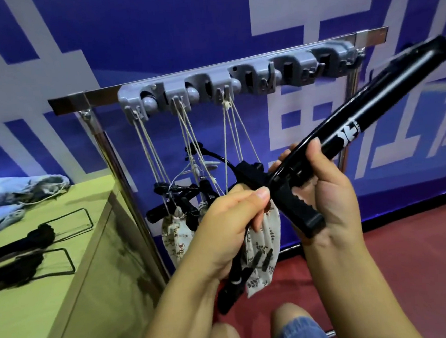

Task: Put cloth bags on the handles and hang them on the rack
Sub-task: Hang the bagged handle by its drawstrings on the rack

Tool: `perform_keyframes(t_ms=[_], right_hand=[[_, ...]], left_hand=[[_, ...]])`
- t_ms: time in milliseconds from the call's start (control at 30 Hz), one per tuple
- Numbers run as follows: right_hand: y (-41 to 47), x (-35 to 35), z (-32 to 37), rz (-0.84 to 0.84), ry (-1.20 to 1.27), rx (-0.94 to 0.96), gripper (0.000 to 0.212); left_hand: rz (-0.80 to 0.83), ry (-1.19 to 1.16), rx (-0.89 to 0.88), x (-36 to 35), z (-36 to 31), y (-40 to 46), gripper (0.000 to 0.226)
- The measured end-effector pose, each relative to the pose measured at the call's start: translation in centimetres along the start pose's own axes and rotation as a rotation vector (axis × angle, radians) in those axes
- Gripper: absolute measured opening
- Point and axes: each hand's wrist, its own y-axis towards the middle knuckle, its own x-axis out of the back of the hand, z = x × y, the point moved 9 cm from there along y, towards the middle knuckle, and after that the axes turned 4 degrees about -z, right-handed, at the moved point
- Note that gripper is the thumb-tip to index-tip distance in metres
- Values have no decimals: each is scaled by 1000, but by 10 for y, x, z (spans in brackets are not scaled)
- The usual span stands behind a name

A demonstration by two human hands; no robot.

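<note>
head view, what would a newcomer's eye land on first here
First the long black handle tool running diagonally across the middle, gripped at its trigger end by the right hand. Next, the left hand just below it, holding a patterned cloth bag. Behind them, the grey rack on its metal rail already has bags hanging by strings at its left end.

Wooden table: blue patterned cloth at far edge, two black wire-looped handles nearer.
</note>
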Motion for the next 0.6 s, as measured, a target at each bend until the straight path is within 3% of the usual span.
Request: perform_keyframes(t_ms=[167,267,333,400,467,533,600], right_hand=[[-6,34,6,-319,-134,55,29],[-10,39,14,-340,-182,100,29],[-12,41,15,-317,-258,113,33],[-13,43,4,-229,-444,69,64],[-20,38,-14,-28,-566,-46,91],[-36,30,-34,223,-715,-157,87],[-56,21,-46,479,-896,-204,52]], left_hand=[[113,-56,144,-11,24,2,36],[285,-125,266,-15,28,-4,23],[311,-256,279,-16,19,-7,18],[264,-457,290,-13,7,-2,21],[236,-617,288,-8,-7,6,22],[274,-683,298,-8,-20,11,20],[295,-615,350,-15,-18,12,19]])
